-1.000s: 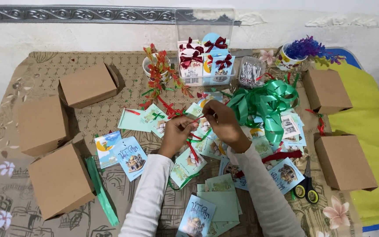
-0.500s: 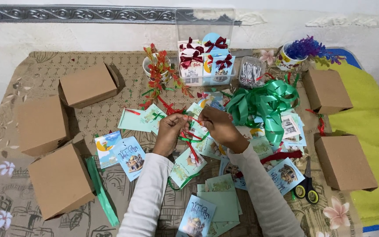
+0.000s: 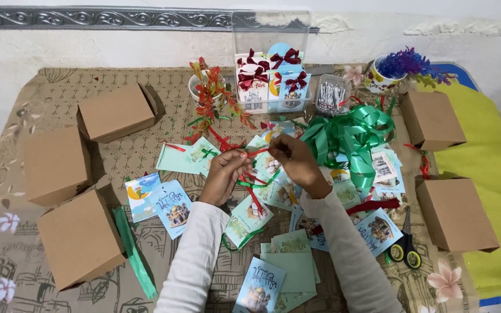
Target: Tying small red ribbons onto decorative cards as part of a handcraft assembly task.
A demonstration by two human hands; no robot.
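Our left hand (image 3: 222, 174) and right hand (image 3: 293, 159) pinch a red ribbon (image 3: 254, 153) stretched between them. Below lie scattered cards (image 3: 249, 215); green ribbon (image 3: 352, 130) just right on the worktop (image 3: 163, 110).

I am pinching a red ribbon (image 3: 249, 153) in my left grip (image 3: 225, 174) and right grip (image 3: 294, 159), my sleeves showing white. At one o'clock a glossy green ribbon bundle (image 3: 352, 133) is shining. Plain brown boxes (image 3: 79, 237) are sitting at nine o'clock on the worktop (image 3: 146, 93), its tan cloth showing dark line drawings and pale flowers. Black-and-yellow scissors (image 3: 404, 246) are lying at four o'clock.
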